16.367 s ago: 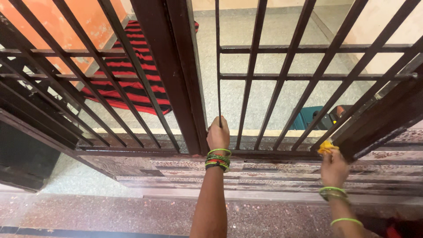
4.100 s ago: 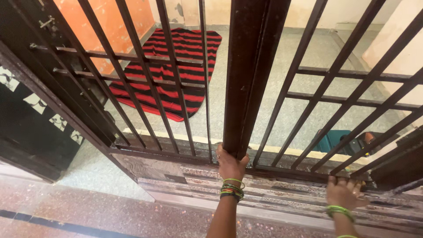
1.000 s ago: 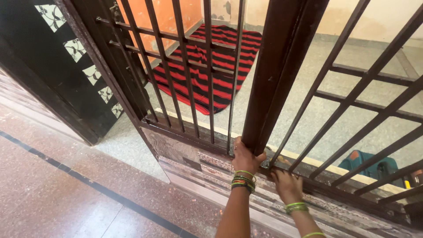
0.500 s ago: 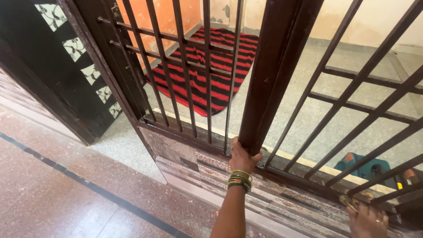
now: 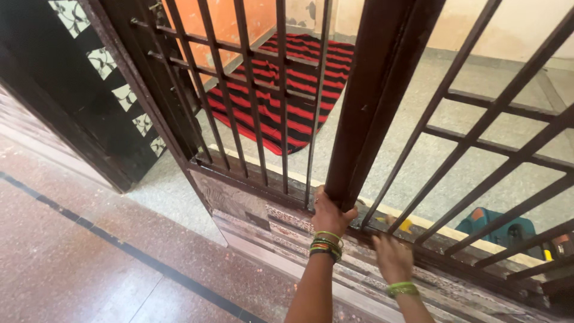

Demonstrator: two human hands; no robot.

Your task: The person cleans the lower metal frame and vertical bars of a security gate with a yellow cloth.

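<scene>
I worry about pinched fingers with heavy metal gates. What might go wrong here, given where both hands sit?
The left hand grips the foot of the thick gate post, so its fingers might be caught if the post shifts. The right hand presses a yellow piece against the bottom rail between bars; it may slip and scrape the knuckles.

Daylight is even and fairly bright, strongest on the pale speckled floor [image 5: 418, 155] beyond the dark brown metal bar gate [image 5: 365, 101]. Shadows are soft and faint; no hard glare. The black patterned door panel [image 5: 78, 90] at upper left reads dim. Wide-angle distortion splays the bars outward toward the frame edges. The right hand [image 5: 391, 257] is slightly motion-blurred; the left hand [image 5: 330, 214] is sharper. Focus is otherwise adequate.
</scene>
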